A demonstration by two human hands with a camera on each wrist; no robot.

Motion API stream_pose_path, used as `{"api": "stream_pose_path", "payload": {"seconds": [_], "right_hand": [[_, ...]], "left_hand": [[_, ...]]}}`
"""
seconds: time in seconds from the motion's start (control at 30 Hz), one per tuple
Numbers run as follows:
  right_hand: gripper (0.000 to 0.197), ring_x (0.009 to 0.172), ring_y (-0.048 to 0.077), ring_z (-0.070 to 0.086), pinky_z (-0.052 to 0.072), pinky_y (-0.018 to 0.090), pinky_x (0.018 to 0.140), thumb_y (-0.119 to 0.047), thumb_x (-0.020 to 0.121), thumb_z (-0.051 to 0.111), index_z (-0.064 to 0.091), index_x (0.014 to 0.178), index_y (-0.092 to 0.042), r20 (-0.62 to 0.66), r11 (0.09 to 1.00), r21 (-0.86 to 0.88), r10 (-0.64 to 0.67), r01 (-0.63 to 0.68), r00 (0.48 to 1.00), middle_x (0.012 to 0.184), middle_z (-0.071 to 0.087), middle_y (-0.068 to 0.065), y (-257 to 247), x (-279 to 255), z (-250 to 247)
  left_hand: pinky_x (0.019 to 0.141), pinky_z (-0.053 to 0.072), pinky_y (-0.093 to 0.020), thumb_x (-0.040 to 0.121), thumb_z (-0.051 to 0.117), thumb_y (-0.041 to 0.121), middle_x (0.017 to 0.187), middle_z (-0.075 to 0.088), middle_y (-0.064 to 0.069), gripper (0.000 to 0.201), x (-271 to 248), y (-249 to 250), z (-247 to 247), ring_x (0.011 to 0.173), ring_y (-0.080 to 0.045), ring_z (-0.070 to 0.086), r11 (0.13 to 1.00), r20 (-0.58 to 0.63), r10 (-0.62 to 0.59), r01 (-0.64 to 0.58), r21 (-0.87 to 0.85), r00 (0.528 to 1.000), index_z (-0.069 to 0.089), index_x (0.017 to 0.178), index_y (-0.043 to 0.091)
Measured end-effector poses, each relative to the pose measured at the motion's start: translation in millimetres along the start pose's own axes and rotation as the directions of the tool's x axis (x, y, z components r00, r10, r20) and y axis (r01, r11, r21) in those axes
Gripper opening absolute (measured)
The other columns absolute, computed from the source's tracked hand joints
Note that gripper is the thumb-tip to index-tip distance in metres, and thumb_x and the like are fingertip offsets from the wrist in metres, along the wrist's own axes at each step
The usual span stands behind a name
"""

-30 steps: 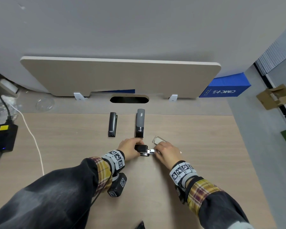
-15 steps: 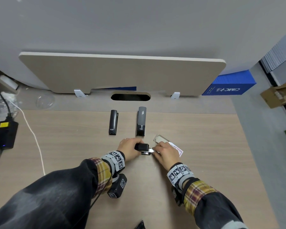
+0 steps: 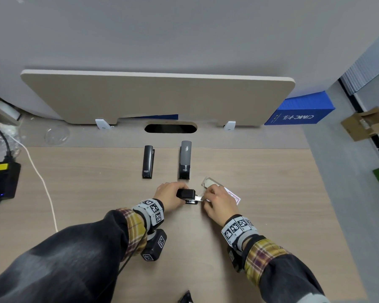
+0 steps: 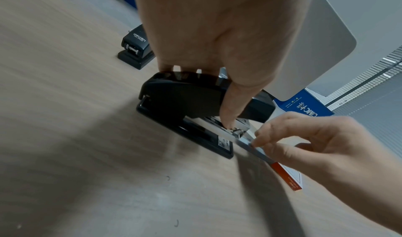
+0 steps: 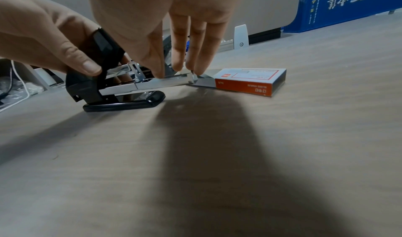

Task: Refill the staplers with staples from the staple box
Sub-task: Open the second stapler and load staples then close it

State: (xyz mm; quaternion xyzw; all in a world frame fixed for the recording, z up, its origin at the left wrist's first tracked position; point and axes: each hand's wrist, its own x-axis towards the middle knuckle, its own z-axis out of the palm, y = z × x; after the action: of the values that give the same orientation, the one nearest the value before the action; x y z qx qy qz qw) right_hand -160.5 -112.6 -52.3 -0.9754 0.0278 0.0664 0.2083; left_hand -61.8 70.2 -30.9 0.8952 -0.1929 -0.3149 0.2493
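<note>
A black stapler (image 3: pixel 186 196) on the counter (image 3: pixel 271 193) is gripped by the left hand (image 3: pixel 169 199), its metal magazine (image 5: pixel 165 82) drawn out and pinched by the right hand (image 3: pixel 219 201); the staple box (image 5: pixel 250 81) lies just beside; two further staplers (image 3: pixel 148 161) are set behind

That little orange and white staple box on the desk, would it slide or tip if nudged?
The staple box lies flat and low on the smooth desk, so it would probably slide, not tip. Being thin card with its tray pulled out, it likely crushes easily.
</note>
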Motion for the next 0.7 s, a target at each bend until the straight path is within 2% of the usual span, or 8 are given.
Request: {"api": "stream_pose_path", "payload": {"seconds": [0.1,0.2,0.3,0.43,0.53,0.6,0.67,0.7], "right_hand": [[0.012,0.095,0.023,0.056,0.050,0.034,0.069,-0.020,0.084,0.057,0.067,0.091,-0.017,-0.059,0.997,0.037,0.072,-0.070,0.996,0.099,0.059,-0.001,0,-4,-7],[0.016,0.089,0.028,0.061,0.048,0.033,0.071,-0.018,0.087,0.054,0.068,0.095,-0.016,-0.124,0.950,0.146,0.296,-0.278,0.947,0.097,0.065,0.004,0,-10,-16],[0.020,0.088,0.032,0.063,0.048,0.031,0.072,-0.023,0.088,0.052,0.071,0.090,-0.016,0.044,0.831,0.228,0.512,-0.508,0.858,0.091,0.070,0.009,5,-10,-16],[0.019,0.073,0.025,0.059,0.041,0.025,0.066,-0.017,0.085,0.056,0.072,0.075,-0.015,0.136,0.721,0.424,0.548,-0.549,0.825,0.072,0.066,0.004,3,-6,-7],[0.019,0.073,0.027,0.067,0.052,0.028,0.071,-0.015,0.082,0.055,0.074,0.078,-0.017,0.192,0.676,0.487,0.535,-0.553,0.823,0.071,0.069,0.002,-5,0,1],[0.021,0.073,0.027,0.068,0.054,0.031,0.074,-0.014,0.080,0.055,0.075,0.081,-0.021,0.233,0.649,0.518,0.520,-0.557,0.822,0.072,0.069,0.000,-10,4,6],[0.024,0.069,0.025,0.064,0.054,0.035,0.070,-0.007,0.079,0.055,0.073,0.077,-0.023,0.259,0.561,0.608,0.529,-0.562,0.808,0.070,0.068,0.002,-15,7,9],[0.026,0.066,0.024,0.062,0.053,0.034,0.065,-0.002,0.079,0.055,0.072,0.078,-0.021,0.280,0.479,0.671,0.542,-0.565,0.792,0.069,0.066,0.005,-16,9,10]], "left_hand": [[0.090,0.045,-0.034,0.070,0.073,0.019,0.101,0.071,0.004,0.033,1,-2,0,0.100,-0.022,0.061,1.000,0.011,-0.011,0.011,-0.023,1.000,0.067,0.100,0.032],[0.094,0.044,-0.036,0.072,0.072,0.019,0.102,0.070,0.004,0.032,1,-3,1,0.101,-0.022,0.060,0.999,0.014,-0.035,0.036,-0.011,0.999,0.067,0.101,0.032],[0.099,0.040,-0.040,0.073,0.071,0.022,0.103,0.070,0.006,0.029,0,-3,1,0.103,-0.023,0.059,0.998,0.019,-0.064,0.064,-0.003,0.998,0.068,0.099,0.032],[0.098,0.043,-0.045,0.068,0.072,0.022,0.096,0.069,0.010,0.028,-1,-3,1,0.100,-0.022,0.061,0.993,0.073,-0.079,0.085,-0.085,0.994,0.067,0.091,0.038],[0.096,0.046,-0.047,0.062,0.072,0.025,0.093,0.070,0.011,0.031,2,-9,3,0.097,-0.021,0.063,0.988,0.087,-0.066,0.077,-0.131,0.994,0.065,0.083,0.046],[0.095,0.047,-0.046,0.060,0.072,0.026,0.093,0.069,0.012,0.032,3,-10,4,0.097,-0.021,0.063,0.986,0.088,-0.061,0.073,-0.148,0.994,0.064,0.081,0.050],[0.095,0.047,-0.047,0.061,0.072,0.025,0.093,0.069,0.012,0.034,4,-10,5,0.096,-0.020,0.063,0.984,0.087,-0.058,0.071,-0.162,0.995,0.066,0.085,0.047],[0.095,0.047,-0.047,0.061,0.071,0.025,0.093,0.069,0.013,0.035,3,-9,5,0.096,-0.020,0.063,0.984,0.081,-0.055,0.068,-0.163,0.995,0.066,0.088,0.046]]}}
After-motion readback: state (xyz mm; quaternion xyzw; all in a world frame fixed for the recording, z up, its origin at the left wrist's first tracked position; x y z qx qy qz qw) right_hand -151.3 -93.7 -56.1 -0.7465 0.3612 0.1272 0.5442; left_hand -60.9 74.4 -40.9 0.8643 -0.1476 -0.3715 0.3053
